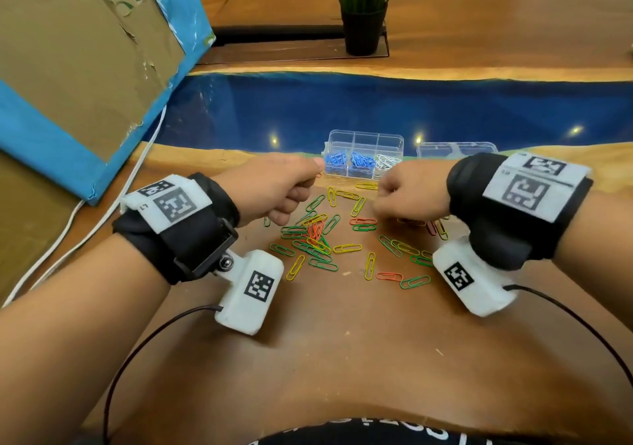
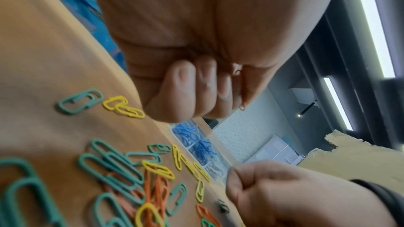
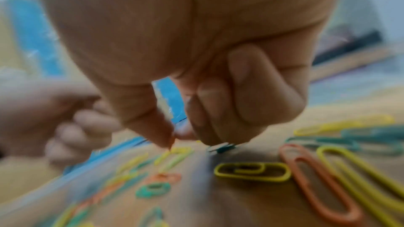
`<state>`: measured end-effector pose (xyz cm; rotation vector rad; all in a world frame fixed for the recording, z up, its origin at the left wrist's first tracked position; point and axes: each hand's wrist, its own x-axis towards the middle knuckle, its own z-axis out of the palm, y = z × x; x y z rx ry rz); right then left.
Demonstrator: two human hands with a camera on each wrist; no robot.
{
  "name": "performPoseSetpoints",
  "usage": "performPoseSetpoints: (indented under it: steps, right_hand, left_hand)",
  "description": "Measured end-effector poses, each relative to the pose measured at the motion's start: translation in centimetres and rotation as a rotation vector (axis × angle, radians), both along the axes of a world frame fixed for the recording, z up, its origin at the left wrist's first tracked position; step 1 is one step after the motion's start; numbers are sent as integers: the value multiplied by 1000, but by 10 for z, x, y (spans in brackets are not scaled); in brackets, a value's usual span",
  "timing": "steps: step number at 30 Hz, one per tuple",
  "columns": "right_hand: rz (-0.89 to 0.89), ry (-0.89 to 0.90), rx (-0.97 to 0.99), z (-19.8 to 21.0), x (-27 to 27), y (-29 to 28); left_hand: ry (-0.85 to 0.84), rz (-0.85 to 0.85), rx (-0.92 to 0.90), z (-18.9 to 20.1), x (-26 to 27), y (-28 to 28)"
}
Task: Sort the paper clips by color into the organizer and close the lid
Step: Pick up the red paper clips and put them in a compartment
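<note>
Loose green, yellow and orange paper clips lie scattered on the wooden table between my hands. Behind them stands the clear organizer, its near compartments holding blue clips and white clips. Its clear lid lies open to the right. My left hand is a fist above the pile and grips an orange clip between fingers and palm. My right hand hovers low over the clips; thumb and forefinger pinch together on a blurred sliver of orange.
A torn cardboard box with blue tape fills the left side, with a white cable running beside it. A potted plant stands at the back, beyond a blue resin band in the table. Black camera leads trail from both wrists.
</note>
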<state>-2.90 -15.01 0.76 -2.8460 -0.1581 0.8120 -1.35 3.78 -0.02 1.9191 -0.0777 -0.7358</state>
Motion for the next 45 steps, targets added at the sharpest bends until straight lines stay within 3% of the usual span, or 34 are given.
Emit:
performPoseSetpoints:
  steps: [4,6,11,19,23,34,38,40,45]
  right_hand:
    - [-441,225,592,1,16,-13]
    - [-567,227,760,4,25,-20]
    - [-713,83,819,15,48,-28]
    - [-796,11,882,25,61,-28]
    - [-774,-4,875,29,58,-29]
    - [-748,-86,812,21,51,-45]
    - [-632,-128,683,20,39,-46]
    - [-525,-163,566,21,31,-47]
    - [-274,-153,213,14,6,-46]
  left_hand:
    - [38,31,-115,-2,4,-5]
    - [45,68,-162,-1,8,-10]
    - [58,175,-212,9,27,-35]
    - [62,205,-217,40,51,-96]
    - [-2,223,-138,32,62,-108]
    - [-98,246,-141,24,55,-95]
    - [-168,219,-76,23,53,-83]
    - [-220,137,-20,23,48,-77]
    - [-472,-288,359,16,25,-64]
